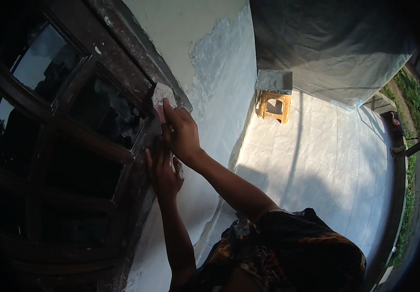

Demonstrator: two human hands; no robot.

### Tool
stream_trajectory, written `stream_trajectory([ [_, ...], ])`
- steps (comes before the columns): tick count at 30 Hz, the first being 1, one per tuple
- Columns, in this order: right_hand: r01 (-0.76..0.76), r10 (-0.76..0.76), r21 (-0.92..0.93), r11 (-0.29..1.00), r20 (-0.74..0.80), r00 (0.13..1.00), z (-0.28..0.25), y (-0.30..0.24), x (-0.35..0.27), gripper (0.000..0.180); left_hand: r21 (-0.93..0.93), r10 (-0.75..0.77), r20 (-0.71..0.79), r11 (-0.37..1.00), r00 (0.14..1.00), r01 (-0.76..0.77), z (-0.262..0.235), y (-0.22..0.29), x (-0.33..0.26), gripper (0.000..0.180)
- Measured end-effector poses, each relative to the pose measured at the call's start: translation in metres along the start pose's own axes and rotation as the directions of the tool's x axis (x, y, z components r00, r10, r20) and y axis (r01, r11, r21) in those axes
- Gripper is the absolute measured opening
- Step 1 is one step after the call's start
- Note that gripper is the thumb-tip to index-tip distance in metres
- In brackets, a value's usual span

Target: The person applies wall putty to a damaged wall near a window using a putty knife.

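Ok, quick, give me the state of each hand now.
Left hand: open, flat against the window frame, holding nothing.
Right hand: closed on a pale pad, pressing it to the frame.

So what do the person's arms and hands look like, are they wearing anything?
Both forearms are bare, with no gloves, watch or rings showing on the left hand or the right hand. A dark short sleeve with an orange and pale pattern covers the right upper arm. Pale smears mark the left hand.

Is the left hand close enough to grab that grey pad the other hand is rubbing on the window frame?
Probably yes. The left hand rests on the window frame just below the right hand, which presses the grey pad; nothing lies between.
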State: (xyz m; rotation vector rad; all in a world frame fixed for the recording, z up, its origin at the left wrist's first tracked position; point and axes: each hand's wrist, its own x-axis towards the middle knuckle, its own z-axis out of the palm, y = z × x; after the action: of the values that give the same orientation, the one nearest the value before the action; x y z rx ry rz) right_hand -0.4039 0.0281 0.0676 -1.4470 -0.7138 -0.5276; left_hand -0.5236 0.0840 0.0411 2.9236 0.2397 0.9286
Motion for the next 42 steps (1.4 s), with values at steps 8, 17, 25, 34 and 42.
stream_trajectory([
  [8,-0.077,0.094,0.078,0.994,-0.242,0.966,-0.036,0.032,0.06,0.05,0.001,0.028,-0.046,1.0,0.999,-0.028,0.0,0.001,0.001,0.051],
  [17,0.033,-0.031,-0.016,0.999,0.119,0.992,-0.017,0.017,-0.026,0.057,0.0,0.012,-0.019,1.0,1.0,-0.012,-0.002,0.005,0.0,0.051],
  [25,0.054,-0.067,-0.071,0.996,-0.194,0.979,-0.038,0.053,0.088,0.047,0.05,0.07,-0.018,0.996,0.997,-0.069,0.004,0.003,0.004,0.049],
  [34,-0.031,0.006,0.153,0.988,0.159,0.987,-0.025,0.013,-0.048,0.052,0.058,0.069,-0.047,0.996,0.997,-0.066,0.0,0.002,0.0,0.052],
  [42,-0.049,0.07,0.128,0.991,-0.163,0.984,-0.059,0.052,0.065,0.05,0.043,0.062,0.013,0.997,0.998,-0.062,0.006,0.001,0.012,0.05],
])
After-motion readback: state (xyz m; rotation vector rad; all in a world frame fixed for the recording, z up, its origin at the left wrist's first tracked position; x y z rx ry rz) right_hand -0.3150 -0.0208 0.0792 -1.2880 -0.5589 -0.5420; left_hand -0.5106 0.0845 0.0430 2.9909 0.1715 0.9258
